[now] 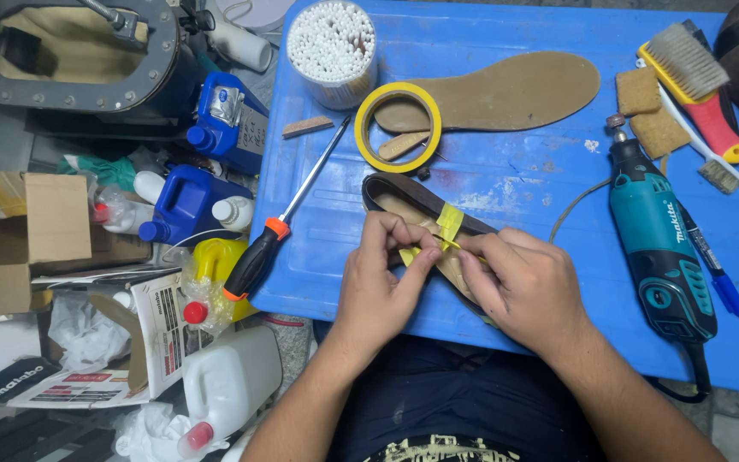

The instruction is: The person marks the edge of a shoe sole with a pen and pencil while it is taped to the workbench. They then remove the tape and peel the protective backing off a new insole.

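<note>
The flat shoe [404, 204] lies at the near edge of the blue worktop [506, 180], banded with yellow tape [448, 224]. The tape ends are pinched by the left hand [382, 282] and right hand [523, 287]. The shoe appears light and pliable; it is best gripped at the sides. Open room is limited by the screwdriver [280, 224] and the rotary tool [656, 231].

Left hand [380, 287]: palm down, fingers curled inward, thumb and forefinger pinched together at the tips, pointing right. Right hand [525, 287]: palm down, knuckles raised, fingertips bent toward the left, thumb tucked beneath and hidden. Fingertips of both hands nearly meeting, just apart at the centre. Both forearms bare, rising from the lower edge, angled inward and converging toward the hands. Wrists straight, roughly level with one another.
</note>
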